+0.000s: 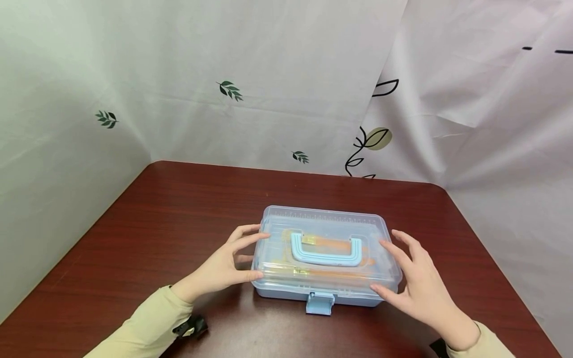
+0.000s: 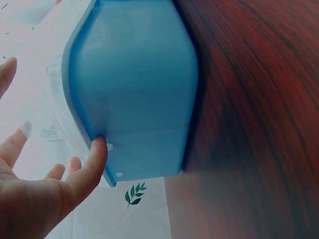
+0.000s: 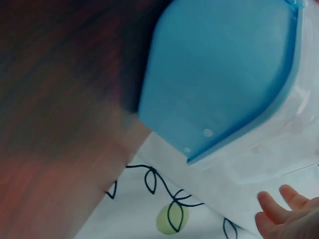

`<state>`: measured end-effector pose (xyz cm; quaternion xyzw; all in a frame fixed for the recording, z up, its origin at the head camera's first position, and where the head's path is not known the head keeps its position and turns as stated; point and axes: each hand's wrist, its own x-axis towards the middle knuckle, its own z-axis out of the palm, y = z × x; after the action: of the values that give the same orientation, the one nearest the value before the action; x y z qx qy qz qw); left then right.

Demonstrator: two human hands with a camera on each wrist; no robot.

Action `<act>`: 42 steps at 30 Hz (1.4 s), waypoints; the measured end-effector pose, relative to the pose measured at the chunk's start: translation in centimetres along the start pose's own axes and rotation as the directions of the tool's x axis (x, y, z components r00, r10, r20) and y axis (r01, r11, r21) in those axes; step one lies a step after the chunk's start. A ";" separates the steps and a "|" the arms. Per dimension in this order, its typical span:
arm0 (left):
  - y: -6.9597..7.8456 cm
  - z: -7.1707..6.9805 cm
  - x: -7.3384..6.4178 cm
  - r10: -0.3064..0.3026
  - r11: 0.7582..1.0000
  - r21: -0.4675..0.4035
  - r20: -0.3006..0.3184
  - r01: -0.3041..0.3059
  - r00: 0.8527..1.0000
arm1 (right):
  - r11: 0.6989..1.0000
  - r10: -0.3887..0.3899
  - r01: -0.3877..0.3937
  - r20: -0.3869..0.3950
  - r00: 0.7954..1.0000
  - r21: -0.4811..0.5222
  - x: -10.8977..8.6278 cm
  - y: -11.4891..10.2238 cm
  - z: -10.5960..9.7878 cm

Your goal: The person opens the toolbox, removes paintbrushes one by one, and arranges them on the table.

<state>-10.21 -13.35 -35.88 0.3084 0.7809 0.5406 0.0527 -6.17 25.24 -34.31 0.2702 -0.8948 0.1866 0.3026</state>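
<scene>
A storage box with a clear lid (image 1: 322, 226) and a light blue base (image 1: 286, 294) sits on the table. The lid lies down over the base, its blue carry handle (image 1: 327, 259) folded flat. At the front, the blue latch (image 1: 320, 303) sticks outward. Orange, brush-like items (image 1: 333, 243) show blurrily through the lid. My left hand (image 1: 224, 263) is spread at the box's left end; in the left wrist view one finger touches the rim beside the blue end wall (image 2: 134, 89). My right hand (image 1: 418, 281) spreads its fingers around the right end; whether they touch is unclear.
The dark red wooden table (image 1: 192, 199) extends around the box on all sides. White cloth (image 1: 286, 114) with leaf prints hangs behind and beside it. A black strap (image 1: 190, 327) is on the left wrist.
</scene>
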 end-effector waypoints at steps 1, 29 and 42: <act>0.0 0.0 0.0 0.002 1.000 0.002 0.000 -0.002 1.000 | 1.000 0.009 -0.009 0.008 1.000 0.007 -0.1 0.1 0.0; 0.0 0.3 -0.2 0.040 0.998 0.047 -0.005 -0.039 0.999 | 0.987 0.112 -0.117 0.047 0.993 0.111 -2.0 0.7 1.2; 0.3 0.7 -0.4 0.036 0.997 0.067 -0.034 -0.034 0.999 | 0.953 0.160 -0.155 0.000 0.987 0.260 -1.8 0.5 1.8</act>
<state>-9.48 -12.86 -36.01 0.3141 0.7938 0.5205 0.0191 -6.04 25.40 -36.86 0.2332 -0.8782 0.3281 0.2583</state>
